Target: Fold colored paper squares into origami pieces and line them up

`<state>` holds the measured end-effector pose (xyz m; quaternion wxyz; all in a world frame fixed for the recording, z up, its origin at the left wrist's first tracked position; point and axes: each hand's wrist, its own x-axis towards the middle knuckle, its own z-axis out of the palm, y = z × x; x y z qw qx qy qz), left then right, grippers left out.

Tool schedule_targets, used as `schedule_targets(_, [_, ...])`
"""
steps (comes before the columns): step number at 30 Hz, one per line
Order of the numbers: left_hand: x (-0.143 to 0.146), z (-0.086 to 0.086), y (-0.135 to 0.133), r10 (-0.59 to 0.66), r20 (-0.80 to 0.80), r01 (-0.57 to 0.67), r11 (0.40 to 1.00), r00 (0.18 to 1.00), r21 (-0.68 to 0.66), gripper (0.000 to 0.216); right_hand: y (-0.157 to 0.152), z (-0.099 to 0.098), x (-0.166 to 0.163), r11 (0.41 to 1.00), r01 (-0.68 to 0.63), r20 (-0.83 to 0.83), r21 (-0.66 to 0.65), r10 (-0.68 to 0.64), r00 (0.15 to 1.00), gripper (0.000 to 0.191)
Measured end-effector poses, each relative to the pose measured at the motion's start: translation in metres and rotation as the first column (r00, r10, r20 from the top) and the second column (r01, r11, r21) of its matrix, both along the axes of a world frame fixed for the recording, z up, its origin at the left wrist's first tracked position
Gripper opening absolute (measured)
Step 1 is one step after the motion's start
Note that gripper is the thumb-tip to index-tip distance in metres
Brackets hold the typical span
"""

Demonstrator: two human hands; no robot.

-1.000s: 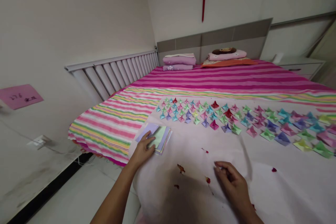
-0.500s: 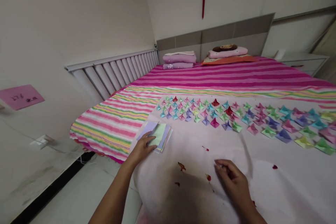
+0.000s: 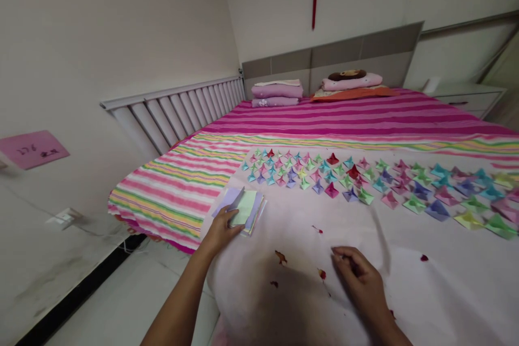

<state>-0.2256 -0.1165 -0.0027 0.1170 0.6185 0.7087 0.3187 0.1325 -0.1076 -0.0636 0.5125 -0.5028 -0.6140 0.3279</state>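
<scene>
My left hand rests on a small stack of pastel paper squares near the left edge of a pale pink cloth; its thumb lifts the corner of the top lilac sheet. My right hand lies on the cloth nearer to me, fingers curled loosely with nothing visible in them. Beyond both hands, several folded paper shapes in pink, green, blue and purple stand in rows across the cloth.
The cloth covers a bed with a pink striped sheet. Folded blankets and a pillow sit at the headboard. A slatted white rail runs along the left wall. Small red scraps dot the cloth.
My left thumb has slid under the top lilac sheet and raised its corner a little. The right hand has stayed where it was.
</scene>
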Motion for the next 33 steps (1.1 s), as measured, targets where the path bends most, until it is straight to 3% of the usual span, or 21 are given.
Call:
schedule_targets(7, [-0.004, 0.001, 0.001, -0.015, -0.012, 0.016, 0.998, 1.000, 0.064, 0.024, 0.001, -0.003, 0.001, 1.000, -0.017, -0.015, 0.011, 0.017, 1.000, 0.021])
schedule_targets(17, [-0.004, 0.013, -0.001, 0.107, 0.026, -0.110, 0.975, 0.994, 0.195, 0.038, 0.003, -0.002, 0.001, 1.000, -0.001, -0.018, 0.012, 0.001, 1.000, 0.022])
schedule_targets(33, [-0.001, 0.013, -0.005, 0.002, 0.059, -0.011, 0.987, 0.998, 0.158, 0.033, 0.003, -0.002, 0.000, 1.000, -0.003, -0.009, -0.006, 0.003, 1.000, 0.023])
